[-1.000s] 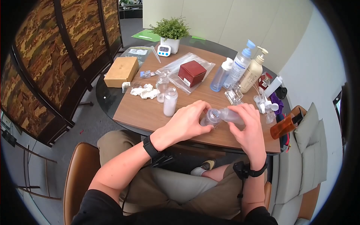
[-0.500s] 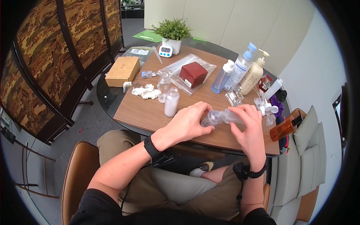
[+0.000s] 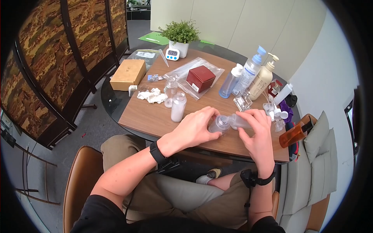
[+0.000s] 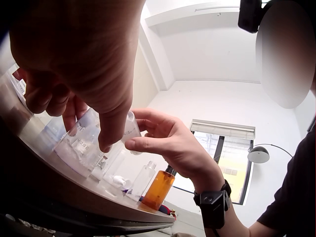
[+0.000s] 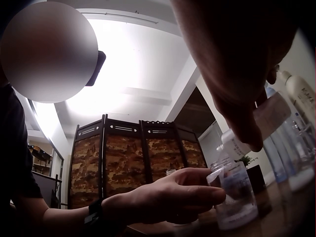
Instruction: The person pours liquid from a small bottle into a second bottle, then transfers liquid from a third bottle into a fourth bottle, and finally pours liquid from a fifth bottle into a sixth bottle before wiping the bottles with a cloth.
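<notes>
My left hand (image 3: 196, 125) grips a clear, open-mouthed bottle (image 3: 220, 125) near the table's front edge, thumb on one side and fingers on the other. In the right wrist view that bottle (image 5: 238, 205) stands upright with some liquid low inside. My right hand (image 3: 258, 130) holds a smaller translucent bottle (image 3: 238, 121) tipped over, its neck right at the clear bottle's mouth. Print shows on the tipped bottle (image 5: 272, 117) in the right wrist view. Left of my hands stand a bottle of whitish liquid (image 3: 178, 108) and an uncapped clear bottle (image 3: 170, 91).
A crumpled tissue (image 3: 152, 96), cardboard box (image 3: 128, 73) and dark red box (image 3: 201, 79) on a plastic bag lie farther back. Pump bottles, including a cream one (image 3: 263, 82), stand at the right. An amber bottle (image 3: 291, 136) and loose white pump heads (image 3: 278, 113) are near the right edge.
The head view has shifted slightly. Both hands keep their grips, and the smaller bottle stays tipped at the clear bottle's mouth.
</notes>
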The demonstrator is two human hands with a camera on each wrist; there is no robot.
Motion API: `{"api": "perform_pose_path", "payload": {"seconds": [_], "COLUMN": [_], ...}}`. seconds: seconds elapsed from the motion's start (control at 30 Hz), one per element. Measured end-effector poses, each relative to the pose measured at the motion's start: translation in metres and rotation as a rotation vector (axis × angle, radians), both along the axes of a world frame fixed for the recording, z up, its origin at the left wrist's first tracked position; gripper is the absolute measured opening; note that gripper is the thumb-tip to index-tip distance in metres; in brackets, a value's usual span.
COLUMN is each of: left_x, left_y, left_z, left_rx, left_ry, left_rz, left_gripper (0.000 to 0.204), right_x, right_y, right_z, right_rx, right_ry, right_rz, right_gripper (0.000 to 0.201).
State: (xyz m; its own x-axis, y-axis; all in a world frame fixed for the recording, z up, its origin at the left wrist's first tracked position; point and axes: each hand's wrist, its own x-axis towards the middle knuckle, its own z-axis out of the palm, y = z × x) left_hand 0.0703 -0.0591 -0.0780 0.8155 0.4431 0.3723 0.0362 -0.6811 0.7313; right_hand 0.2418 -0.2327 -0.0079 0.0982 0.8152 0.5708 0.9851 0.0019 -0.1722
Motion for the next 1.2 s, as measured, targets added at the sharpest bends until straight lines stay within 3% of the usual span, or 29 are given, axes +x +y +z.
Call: {"api": "perform_pose_path", "payload": {"seconds": [1.2], "left_x": [0.0000], "left_y": [-0.0004], "left_z": [-0.0001], "left_rx": [-0.002], "left_ry": [0.007], "left_rz": [-0.008], "left_gripper": [0.055], "right_x": [-0.0031], "right_y": [0.0012], "right_z": [-0.0023], "right_rx": [0.034], "right_ry": [-0.057], "right_rz": [-0.031], "right_gripper": [0.050]}}
